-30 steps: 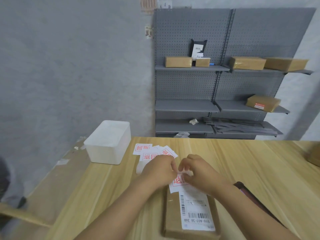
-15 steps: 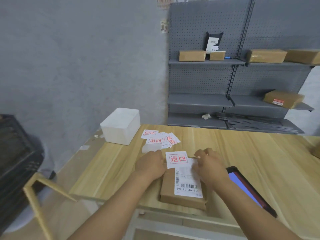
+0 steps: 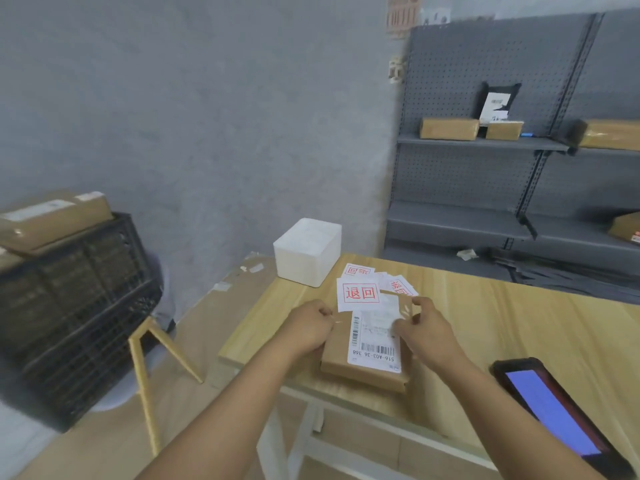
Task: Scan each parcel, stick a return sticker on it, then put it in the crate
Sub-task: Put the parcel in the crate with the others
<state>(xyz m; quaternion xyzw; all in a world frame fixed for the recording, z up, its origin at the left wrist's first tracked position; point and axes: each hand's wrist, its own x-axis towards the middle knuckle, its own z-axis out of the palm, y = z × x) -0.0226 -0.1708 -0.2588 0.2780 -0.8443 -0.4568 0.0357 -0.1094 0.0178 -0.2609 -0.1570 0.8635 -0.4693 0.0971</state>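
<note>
A brown parcel (image 3: 363, 365) with a white barcode label lies at the near left edge of the wooden table (image 3: 519, 323). A white return sticker (image 3: 358, 294) with red characters sits at its far end and overhangs it. My left hand (image 3: 308, 329) grips the parcel's left side with curled fingers. My right hand (image 3: 424, 332) holds the right side, thumb on the label. The black crate (image 3: 76, 313) stands on the floor to the left, with a brown parcel (image 3: 52, 221) lying on its rim.
Loose return stickers (image 3: 398, 285) lie behind the parcel, next to a white box (image 3: 308, 251). A handheld scanner (image 3: 554, 414) with a blue screen lies at the right. A wooden stool (image 3: 149, 358) stands between table and crate. Grey shelves (image 3: 485, 143) hold more parcels.
The sticker went from between my fingertips onto the parcel's far end. Both hands moved to the parcel's sides. My view swung left, bringing the crate into sight.
</note>
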